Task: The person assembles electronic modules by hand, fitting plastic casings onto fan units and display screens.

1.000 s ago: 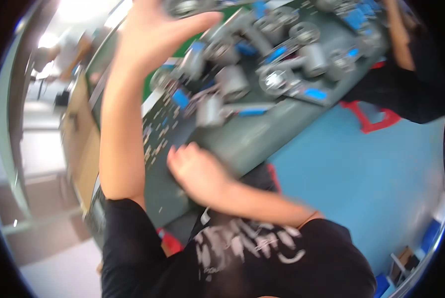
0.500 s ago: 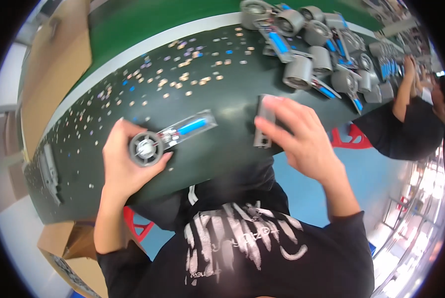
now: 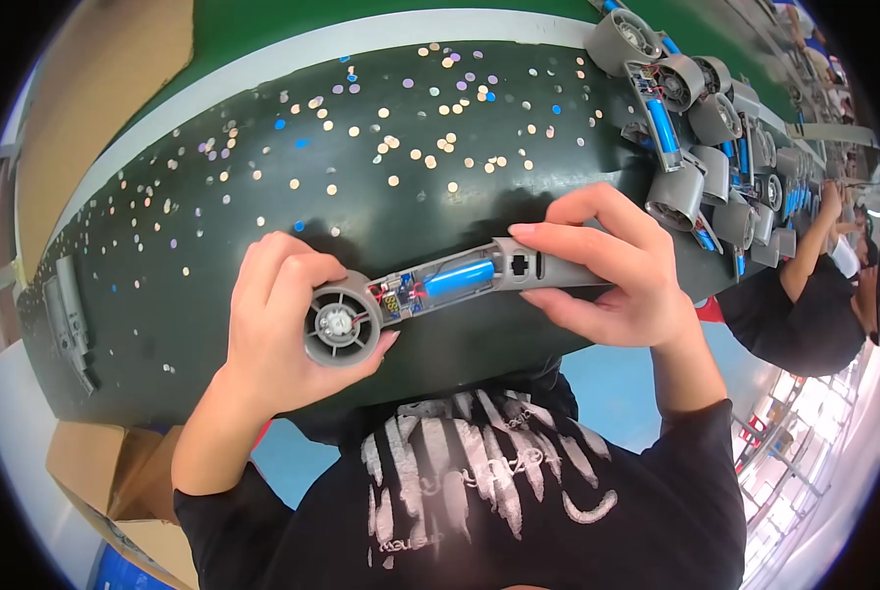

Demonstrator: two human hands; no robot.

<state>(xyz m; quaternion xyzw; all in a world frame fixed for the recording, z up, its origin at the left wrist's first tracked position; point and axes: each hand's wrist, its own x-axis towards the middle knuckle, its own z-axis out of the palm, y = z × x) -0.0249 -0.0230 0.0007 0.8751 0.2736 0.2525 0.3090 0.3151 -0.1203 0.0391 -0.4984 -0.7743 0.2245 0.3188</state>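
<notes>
A grey handheld fan body (image 3: 365, 346) with a round, spoked fan housing is wrapped in my left hand (image 3: 268, 329). From the housing, an open handle runs to the right, with a small circuit board (image 3: 397, 298), red wires and a blue battery (image 3: 460, 279) exposed inside it. My right hand (image 3: 625, 275) grips a grey handle cover (image 3: 570, 271) between thumb and fingers. That cover has cutouts near its left end, which meets the right end of the open handle; whether they are joined I cannot tell.
Many small round stickers or discs (image 3: 449, 145) lie scattered over the dark green table. Similar fan bodies (image 3: 678, 192) are heaped at the far right. Grey handle parts (image 3: 68, 310) lie at the left edge. A cardboard box (image 3: 91, 472) stands below left; a co-worker (image 3: 789, 315) sits at right.
My right hand has turned the grey cover from upright to lengthwise and brought it against the handle's end. My left hand has moved slightly right with the fan body.
</notes>
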